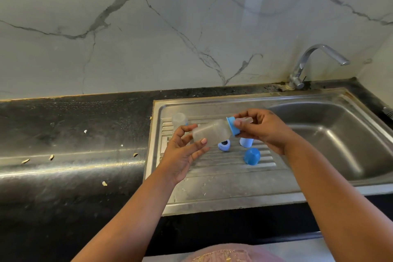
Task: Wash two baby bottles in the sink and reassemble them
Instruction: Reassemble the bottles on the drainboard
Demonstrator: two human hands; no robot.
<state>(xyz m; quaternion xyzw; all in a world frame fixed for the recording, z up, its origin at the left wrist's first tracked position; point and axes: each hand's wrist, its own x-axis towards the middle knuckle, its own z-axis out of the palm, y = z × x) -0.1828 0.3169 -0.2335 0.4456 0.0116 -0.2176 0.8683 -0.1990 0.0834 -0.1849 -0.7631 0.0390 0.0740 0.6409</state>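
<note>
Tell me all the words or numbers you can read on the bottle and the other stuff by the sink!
There are none that I can read.
The bottle, held sideways in both hands: cloudy plastic, any marks too blurred to read.
The blue cap, the blue ring and the tap: no words or numbers show.

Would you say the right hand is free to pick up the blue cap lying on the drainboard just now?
Probably not yet: the right hand grips the collar of the bottle. The blue cap lies uncovered below it.
</note>
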